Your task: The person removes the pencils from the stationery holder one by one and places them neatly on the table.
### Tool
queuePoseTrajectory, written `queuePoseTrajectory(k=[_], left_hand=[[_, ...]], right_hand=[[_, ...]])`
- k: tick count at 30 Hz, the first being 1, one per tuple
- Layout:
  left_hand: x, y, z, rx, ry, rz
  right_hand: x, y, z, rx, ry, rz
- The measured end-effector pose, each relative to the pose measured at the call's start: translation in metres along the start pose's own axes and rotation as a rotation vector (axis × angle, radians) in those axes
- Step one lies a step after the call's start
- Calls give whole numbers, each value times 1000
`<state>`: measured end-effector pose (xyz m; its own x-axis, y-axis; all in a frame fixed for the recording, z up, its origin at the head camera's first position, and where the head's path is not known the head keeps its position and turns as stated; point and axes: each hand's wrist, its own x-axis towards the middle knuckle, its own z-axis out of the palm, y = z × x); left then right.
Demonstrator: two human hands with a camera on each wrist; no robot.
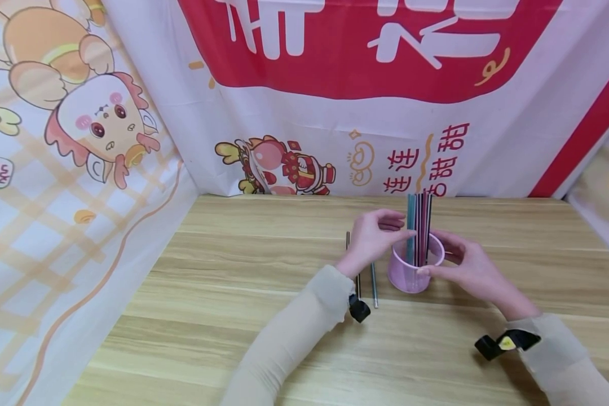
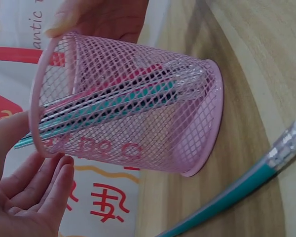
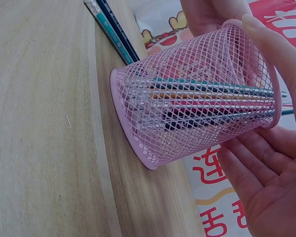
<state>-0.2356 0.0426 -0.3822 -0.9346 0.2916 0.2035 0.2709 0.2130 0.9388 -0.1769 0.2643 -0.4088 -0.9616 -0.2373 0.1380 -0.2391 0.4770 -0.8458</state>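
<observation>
While the right hand [image 1: 469, 268] grips the pink mesh cup [image 1: 403, 276] at its rim, thumb on the near side and fingers round the right and far side, the left hand [image 1: 373, 231] is at the cup's left, its thumb by the pencils [image 1: 419, 220] and its fingers loosely extended, holding nothing that I can make out. The cup stands upright on the table, right of the middle and towards the far edge, with the pencils gathered inside, their pale ends down. The step in hand looks like settling that bundle, and it would go best with the right hand keeping the base flat — a light mesh cup could tip if pushed from the left — and the left thumb nudging the tops gently rather than pressing on the rim. The left wrist and sleeve should be kept from sweeping the teal pencil [image 1: 374, 287] and the dark pencil [image 1: 358, 287], which lie just left of the cup. The table [image 1: 436, 361] is pale, streaked wood grain, flat and smooth enough, I judge, for pencils to roll. Beyond its far edge hangs a white and red printed cloth [image 1: 294, 67]; a checked cartoon cloth [image 1: 81, 197] lines the left side.
</observation>
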Motion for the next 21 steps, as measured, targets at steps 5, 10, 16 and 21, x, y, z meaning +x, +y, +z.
queuePoseTrajectory(k=[5, 10, 16, 21], left_hand=[[2, -5, 5, -7, 8, -6], [2, -7, 6, 5, 20, -12], [1, -7, 6, 10, 25, -20], [2, -8, 5, 35, 26, -14]], right_hand=[[1, 0, 0, -1, 0, 4], [1, 1, 0, 7, 4, -16], [1, 1, 0, 3, 1, -13], [1, 2, 0, 0, -1, -11]])
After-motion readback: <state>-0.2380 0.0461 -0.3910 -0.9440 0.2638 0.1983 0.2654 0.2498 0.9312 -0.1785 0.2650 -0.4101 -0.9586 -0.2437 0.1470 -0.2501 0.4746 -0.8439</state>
